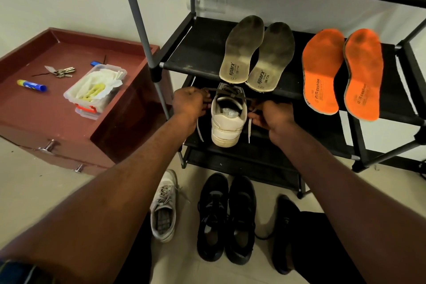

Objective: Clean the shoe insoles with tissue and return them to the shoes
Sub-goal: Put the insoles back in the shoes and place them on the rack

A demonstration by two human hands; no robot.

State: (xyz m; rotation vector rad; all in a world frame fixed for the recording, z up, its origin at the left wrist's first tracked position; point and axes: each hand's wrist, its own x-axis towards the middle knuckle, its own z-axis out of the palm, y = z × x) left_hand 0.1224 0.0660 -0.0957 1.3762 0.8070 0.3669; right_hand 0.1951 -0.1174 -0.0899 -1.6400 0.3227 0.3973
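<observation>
Standing on the lower shelf [276, 145] of the rack, the white shoe [227, 120] has a lace pinched by each of the hands, left hand [190, 102] and right hand [273, 115]. Pull evenly outward, I think, to widen the opening. Both insole pairs, grey insoles [255, 53] and orange insoles [341, 71], lie above.

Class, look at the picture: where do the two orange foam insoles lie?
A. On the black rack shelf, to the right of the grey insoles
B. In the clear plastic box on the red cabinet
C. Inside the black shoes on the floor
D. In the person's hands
A: the two orange foam insoles lie side by side on the black rack shelf, right of the grey insoles.
</observation>
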